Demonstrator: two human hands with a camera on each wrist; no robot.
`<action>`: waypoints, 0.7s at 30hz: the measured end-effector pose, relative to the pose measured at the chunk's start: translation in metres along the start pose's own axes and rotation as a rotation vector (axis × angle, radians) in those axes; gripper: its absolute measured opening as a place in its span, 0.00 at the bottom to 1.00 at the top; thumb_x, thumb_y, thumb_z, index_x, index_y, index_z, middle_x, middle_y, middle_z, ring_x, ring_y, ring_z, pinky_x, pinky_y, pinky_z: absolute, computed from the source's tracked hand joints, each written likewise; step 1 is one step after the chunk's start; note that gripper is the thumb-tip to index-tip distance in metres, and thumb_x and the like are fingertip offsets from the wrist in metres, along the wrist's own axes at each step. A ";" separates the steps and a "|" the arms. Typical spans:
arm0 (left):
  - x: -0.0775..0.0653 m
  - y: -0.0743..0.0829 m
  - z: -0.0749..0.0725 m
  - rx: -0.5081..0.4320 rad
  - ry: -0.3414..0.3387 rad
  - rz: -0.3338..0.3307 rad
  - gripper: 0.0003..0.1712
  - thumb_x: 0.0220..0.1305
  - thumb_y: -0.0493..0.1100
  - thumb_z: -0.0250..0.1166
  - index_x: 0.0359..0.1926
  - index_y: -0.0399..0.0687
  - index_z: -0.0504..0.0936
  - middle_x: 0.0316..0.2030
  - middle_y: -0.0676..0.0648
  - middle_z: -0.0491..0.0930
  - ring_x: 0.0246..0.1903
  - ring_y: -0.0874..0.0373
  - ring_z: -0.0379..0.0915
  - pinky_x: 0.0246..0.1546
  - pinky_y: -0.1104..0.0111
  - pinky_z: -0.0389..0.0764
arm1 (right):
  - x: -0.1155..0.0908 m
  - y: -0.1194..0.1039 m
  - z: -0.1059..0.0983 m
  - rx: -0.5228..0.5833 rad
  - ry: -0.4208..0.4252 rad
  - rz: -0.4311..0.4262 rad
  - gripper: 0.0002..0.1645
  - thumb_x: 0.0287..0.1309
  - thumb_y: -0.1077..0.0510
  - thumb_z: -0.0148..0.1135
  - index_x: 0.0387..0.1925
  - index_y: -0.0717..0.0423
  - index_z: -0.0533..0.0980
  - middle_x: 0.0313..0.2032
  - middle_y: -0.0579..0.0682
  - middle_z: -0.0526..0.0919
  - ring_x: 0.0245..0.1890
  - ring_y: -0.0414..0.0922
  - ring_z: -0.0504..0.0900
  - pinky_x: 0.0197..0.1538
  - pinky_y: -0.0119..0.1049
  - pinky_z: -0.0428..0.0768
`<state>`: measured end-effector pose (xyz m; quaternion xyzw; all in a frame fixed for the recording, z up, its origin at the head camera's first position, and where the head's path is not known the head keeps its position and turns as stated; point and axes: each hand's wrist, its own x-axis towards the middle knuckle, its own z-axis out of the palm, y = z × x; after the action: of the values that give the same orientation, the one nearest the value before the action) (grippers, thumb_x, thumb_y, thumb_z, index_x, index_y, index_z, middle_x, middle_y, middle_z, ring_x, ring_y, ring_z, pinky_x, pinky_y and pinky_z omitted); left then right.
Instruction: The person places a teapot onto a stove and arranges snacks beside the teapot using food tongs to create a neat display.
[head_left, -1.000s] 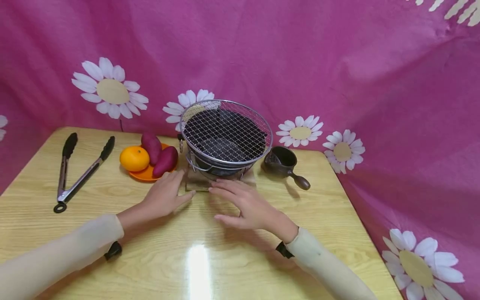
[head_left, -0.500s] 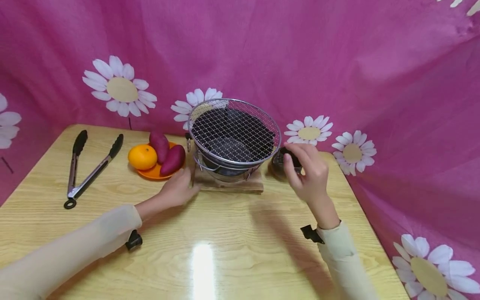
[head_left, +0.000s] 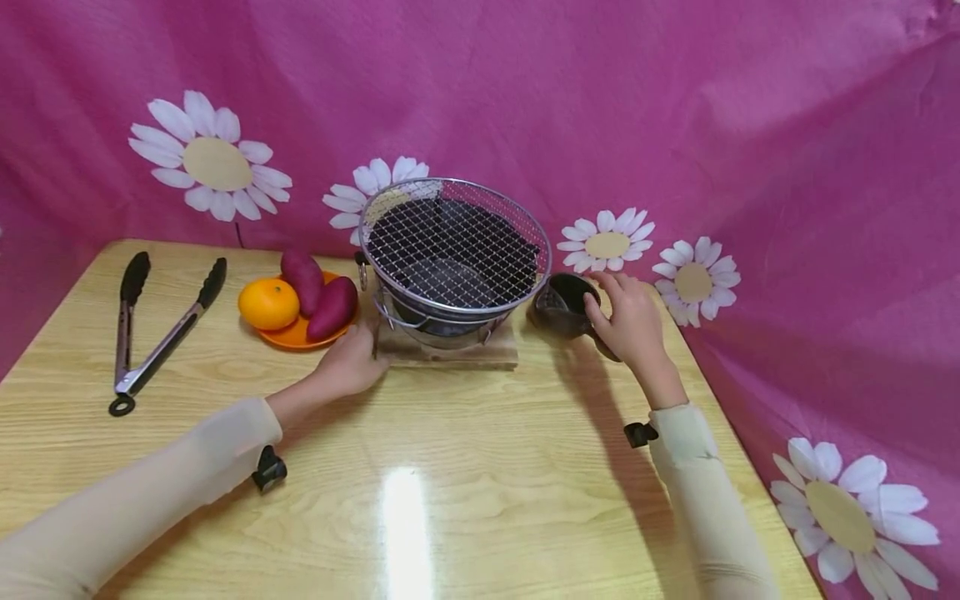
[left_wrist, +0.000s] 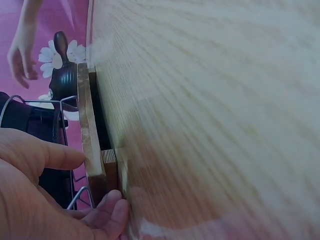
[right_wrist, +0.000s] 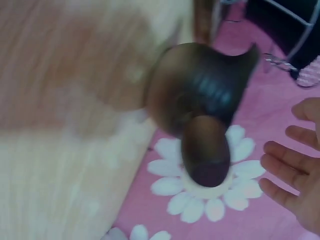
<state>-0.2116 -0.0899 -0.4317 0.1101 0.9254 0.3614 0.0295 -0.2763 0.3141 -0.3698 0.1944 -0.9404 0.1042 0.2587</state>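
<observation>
A small charcoal grill with a round wire mesh top (head_left: pixel 453 250) stands on a wooden board (head_left: pixel 480 357). My left hand (head_left: pixel 350 363) is at the board's left end; in the left wrist view its thumb (left_wrist: pixel 65 156) lies against the board's upper face and its fingertips curl by the lower side, gripping it. To the grill's right sits a dark brown pot (head_left: pixel 551 317) with a spout and a stubby side handle. My right hand (head_left: pixel 632 325) hovers over the pot's handle, fingers loosely bent and apart from it in the right wrist view (right_wrist: pixel 295 172).
An orange plate (head_left: pixel 288 340) left of the grill holds a mandarin (head_left: pixel 268 304) and two purple sweet potatoes (head_left: pixel 332 308). Spread tongs (head_left: pixel 161 350) lie farther left. A pink cloth with daisies (head_left: pixel 480 100) hangs behind the wooden table (head_left: pixel 315 500).
My right hand has moved right from in front of the grill to the pot, then lower over its handle. My left hand has closed onto the board's left end.
</observation>
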 end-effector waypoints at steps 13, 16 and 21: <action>0.002 0.002 -0.005 -0.004 -0.012 -0.019 0.36 0.67 0.40 0.61 0.71 0.26 0.61 0.63 0.24 0.71 0.62 0.30 0.70 0.64 0.42 0.72 | -0.006 0.012 0.017 -0.072 -0.360 0.164 0.45 0.69 0.34 0.57 0.74 0.56 0.59 0.57 0.72 0.75 0.53 0.69 0.78 0.53 0.65 0.77; 0.001 0.003 -0.003 -0.012 0.002 -0.012 0.33 0.67 0.40 0.60 0.68 0.26 0.64 0.60 0.23 0.72 0.62 0.30 0.70 0.64 0.42 0.71 | -0.007 0.013 0.016 -0.058 -0.390 0.194 0.46 0.70 0.33 0.54 0.73 0.61 0.59 0.59 0.72 0.74 0.55 0.70 0.77 0.55 0.66 0.76; -0.001 0.006 0.002 -0.032 0.006 -0.011 0.31 0.67 0.39 0.60 0.67 0.25 0.66 0.60 0.24 0.72 0.62 0.30 0.70 0.65 0.42 0.71 | -0.012 0.014 0.016 -0.028 -0.428 0.230 0.44 0.70 0.33 0.54 0.66 0.66 0.61 0.57 0.70 0.77 0.52 0.69 0.80 0.51 0.65 0.78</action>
<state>-0.2097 -0.0849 -0.4290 0.1036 0.9202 0.3763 0.0303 -0.2798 0.3261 -0.3908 0.0998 -0.9912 0.0764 0.0426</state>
